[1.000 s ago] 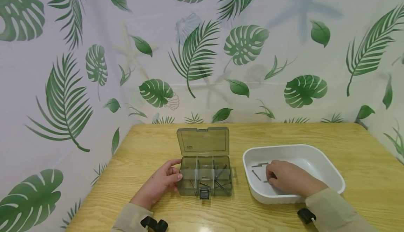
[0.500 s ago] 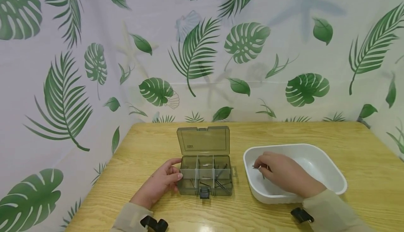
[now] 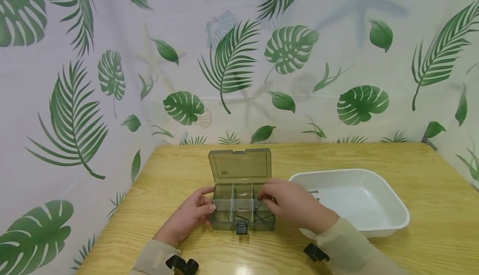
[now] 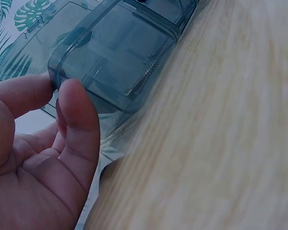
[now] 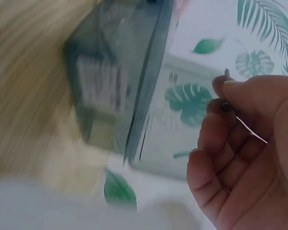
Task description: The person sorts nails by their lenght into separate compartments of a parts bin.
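A smoky clear plastic storage box (image 3: 220, 225) stands with its lid (image 3: 239, 167) raised at the back. Several screws (image 3: 260, 217) lie in its divided compartments, mostly the front ones. Thumb and finger of my left hand (image 3: 191, 213) grip the box's left side; the left wrist view shows them at its corner (image 4: 55, 72). My right hand (image 3: 295, 202) is over the box's right-hand compartments, its fingertips hidden from the head view. Between thumb and index finger it pinches a small screw (image 5: 227, 74), threaded tip showing in the right wrist view.
To the right is a white plastic tray (image 3: 389, 208) with a few screws (image 3: 314, 191) at its left end, partly behind my right hand. Both stand on a wood-grain table (image 3: 187, 163), with leaf-patterned cloth (image 3: 239, 59) behind and at the sides.
My right hand has picked up a screw from the white tray and moved left with it to the storage box. The left hand has stayed at the box's left side.
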Tool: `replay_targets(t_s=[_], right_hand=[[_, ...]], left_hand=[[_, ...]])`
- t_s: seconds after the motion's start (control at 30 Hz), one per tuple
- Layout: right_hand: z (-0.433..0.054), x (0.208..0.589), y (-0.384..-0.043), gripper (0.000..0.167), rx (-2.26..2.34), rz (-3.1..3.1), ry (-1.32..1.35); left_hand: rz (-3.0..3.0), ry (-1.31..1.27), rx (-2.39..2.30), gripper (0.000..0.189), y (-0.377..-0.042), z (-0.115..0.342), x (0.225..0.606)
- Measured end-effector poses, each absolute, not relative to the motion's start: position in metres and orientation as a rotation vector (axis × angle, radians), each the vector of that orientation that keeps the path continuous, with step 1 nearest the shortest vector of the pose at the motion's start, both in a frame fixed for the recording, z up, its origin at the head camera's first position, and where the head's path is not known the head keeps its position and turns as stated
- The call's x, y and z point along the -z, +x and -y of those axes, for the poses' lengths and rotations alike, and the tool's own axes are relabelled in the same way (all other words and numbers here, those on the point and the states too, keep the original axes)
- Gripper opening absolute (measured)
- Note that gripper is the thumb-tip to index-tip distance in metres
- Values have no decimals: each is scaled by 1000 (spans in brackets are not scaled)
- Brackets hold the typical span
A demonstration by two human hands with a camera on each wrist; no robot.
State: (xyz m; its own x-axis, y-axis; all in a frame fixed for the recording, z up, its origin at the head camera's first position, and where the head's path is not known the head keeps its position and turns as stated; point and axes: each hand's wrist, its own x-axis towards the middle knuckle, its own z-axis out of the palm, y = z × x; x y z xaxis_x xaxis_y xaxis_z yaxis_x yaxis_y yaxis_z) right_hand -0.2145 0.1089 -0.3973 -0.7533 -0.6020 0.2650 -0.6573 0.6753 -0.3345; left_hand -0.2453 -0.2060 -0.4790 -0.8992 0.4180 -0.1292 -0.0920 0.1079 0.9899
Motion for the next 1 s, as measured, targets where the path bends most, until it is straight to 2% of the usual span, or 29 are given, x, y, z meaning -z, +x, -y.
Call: replay_targets(t_s=[0.57,0.77,1.0], right_hand=[[-29,399,-226,17,-550,2783,1222],[-29,400,-225,17,-512,2799,1225],[-53,400,-225,16,-560,2802,1161]], left_hand=[[-2018,311,-1830,63,-244,211,478],[-1999,310,-1839,63,-243,209,477],[-2007,313,-1836,63,-243,206,476]])
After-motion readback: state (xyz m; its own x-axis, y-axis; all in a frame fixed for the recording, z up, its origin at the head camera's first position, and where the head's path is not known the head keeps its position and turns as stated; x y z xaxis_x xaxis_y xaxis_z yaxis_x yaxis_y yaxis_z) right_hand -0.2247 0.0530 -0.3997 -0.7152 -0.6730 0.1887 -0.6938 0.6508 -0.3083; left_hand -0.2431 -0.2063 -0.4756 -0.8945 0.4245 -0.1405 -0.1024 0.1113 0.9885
